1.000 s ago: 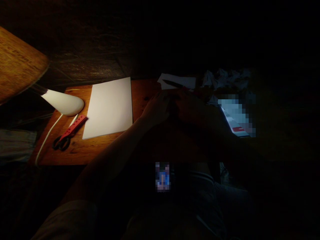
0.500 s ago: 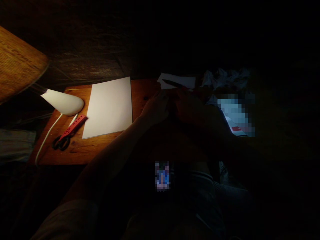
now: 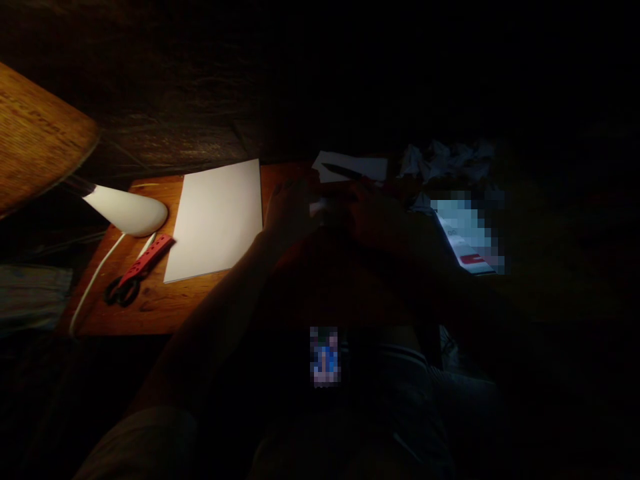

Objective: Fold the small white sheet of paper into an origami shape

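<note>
The scene is very dark, lit only from the left. My left hand rests on the wooden table just right of a white sheet of paper, its fingers curled against a small pale piece. My right hand lies close beside it in deep shadow, fingers bent toward the same pale piece. How either hand grips it is too dark to make out.
A white lamp base with its cord and red-handled scissors lie at the table's left. Another white sheet with a dark pen sits at the back, crumpled paper right of it, and a printed leaflet further right.
My left hand has shifted a little to the left, away from the right hand, and a small pale piece now shows between them.
</note>
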